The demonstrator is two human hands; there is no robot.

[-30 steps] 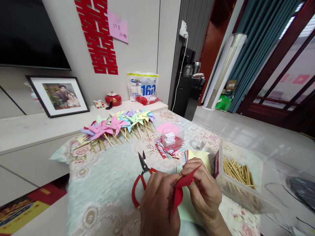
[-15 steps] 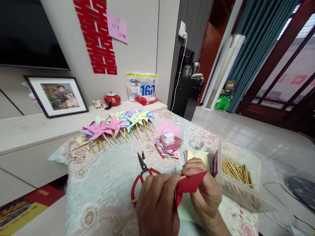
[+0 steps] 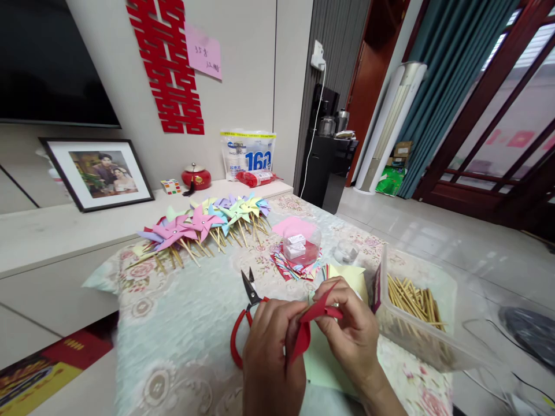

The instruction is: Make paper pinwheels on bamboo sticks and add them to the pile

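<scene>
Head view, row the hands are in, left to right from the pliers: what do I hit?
Pliers → left hand → red paper → right hand → plastic box of sticks.

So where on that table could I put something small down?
Best bare patch: the tablecloth bordered by the pinwheels, the pliers, the left hand and its left edge. A smaller one lies between the right forearm and the box of sticks. Crowded: around the right hand, with green paper beneath and the clear tub beyond.
</scene>
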